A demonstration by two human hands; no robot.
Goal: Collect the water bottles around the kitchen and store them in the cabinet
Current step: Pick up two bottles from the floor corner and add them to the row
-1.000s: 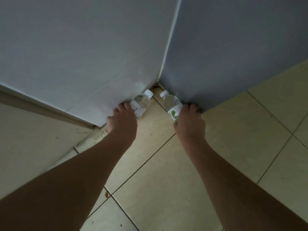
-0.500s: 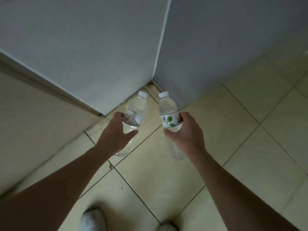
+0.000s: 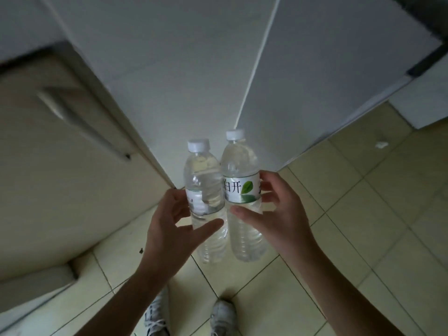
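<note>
I hold two clear plastic water bottles with white caps upright in front of me, side by side and almost touching. My left hand (image 3: 169, 229) grips the left bottle (image 3: 203, 180) around its middle. My right hand (image 3: 274, 214) grips the right bottle (image 3: 238, 166), whose white label shows a green leaf. Both bottles hang in the air above the tiled floor (image 3: 363, 214), close to the corner where two grey-white walls (image 3: 194, 69) meet.
A beige cabinet door (image 3: 60, 178) with a long handle (image 3: 80, 127) stands at the left. My two white shoes (image 3: 157, 316) show at the bottom. A small white scrap (image 3: 381, 144) lies on the floor at the right, near a white unit.
Both hands have lifted the bottles from the floor corner up and toward me, bringing them closer together. The view has risen, and the cabinet door has come into sight.
</note>
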